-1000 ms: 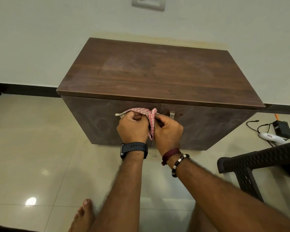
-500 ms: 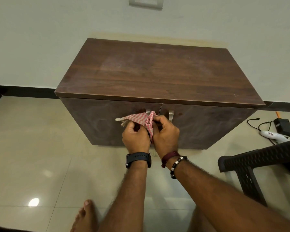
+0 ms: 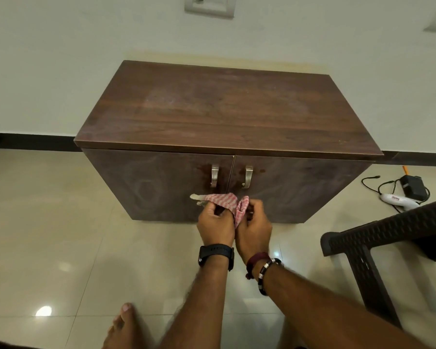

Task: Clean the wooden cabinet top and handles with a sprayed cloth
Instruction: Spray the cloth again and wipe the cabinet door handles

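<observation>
A low dark wooden cabinet (image 3: pixel 227 114) stands against the wall, its top showing faint smears. Two metal handles sit side by side on its doors: the left handle (image 3: pixel 214 176) and the right handle (image 3: pixel 248 176), both uncovered. Below them, in front of the doors, my left hand (image 3: pixel 215 222) and my right hand (image 3: pixel 254 226) together hold a red and white striped cloth (image 3: pixel 224 200). The cloth is stretched between the two hands, and one pale end sticks out to the left. A watch is on my left wrist, bracelets on my right.
A dark woven plastic chair (image 3: pixel 378 238) stands close at the right. On the tiled floor right of the cabinet lie a white tool (image 3: pixel 398 200) and a black adapter (image 3: pixel 413 187) with cables. My bare foot (image 3: pixel 122 326) is at the bottom. A wall socket (image 3: pixel 210 5) sits above.
Both hands have dropped with the cloth from the handles to below them, so the two handles now show. The view has pulled back a little.
</observation>
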